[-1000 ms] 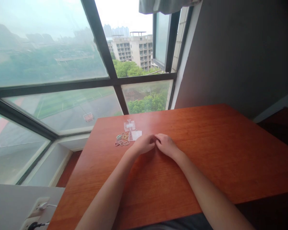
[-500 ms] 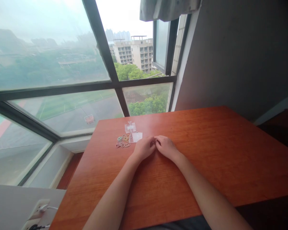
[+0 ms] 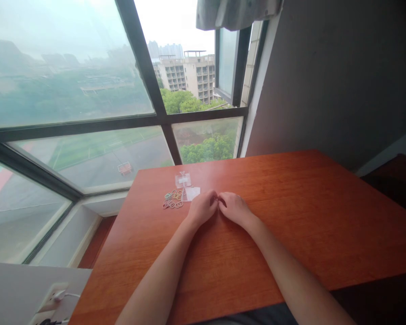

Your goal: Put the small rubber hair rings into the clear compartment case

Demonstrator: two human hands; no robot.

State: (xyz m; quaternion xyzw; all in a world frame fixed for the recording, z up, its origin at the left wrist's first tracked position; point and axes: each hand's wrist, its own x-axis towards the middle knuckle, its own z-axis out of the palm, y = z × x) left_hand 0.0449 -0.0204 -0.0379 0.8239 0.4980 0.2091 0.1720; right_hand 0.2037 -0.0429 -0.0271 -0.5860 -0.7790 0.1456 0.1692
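Both hands meet over the middle of the wooden table [image 3: 243,262], fingertips together. My left hand [image 3: 203,206] is closed in a pinch, and my right hand [image 3: 235,207] is closed against it from the other side. Something tiny and pale shows between the fingertips, too small to name. Just left of my left hand lies a clear flat plastic case [image 3: 191,194], partly covered by that hand. Beside it are several small coloured rings [image 3: 172,199], which look like hair ties, in pink, green, yellow and pale tones.
Behind the case sits a second clear plastic piece [image 3: 183,179], close to the table's far edge. Large windows [image 3: 88,158] border the table at the far and left sides. A dark wall [image 3: 325,90] stands at the right. Low on the left is a wall socket [image 3: 54,298] with plugs.
The hands stay together at the same spot, with only slight finger movement. The whole view has shifted a little; the rings and plastic pieces lie as before.
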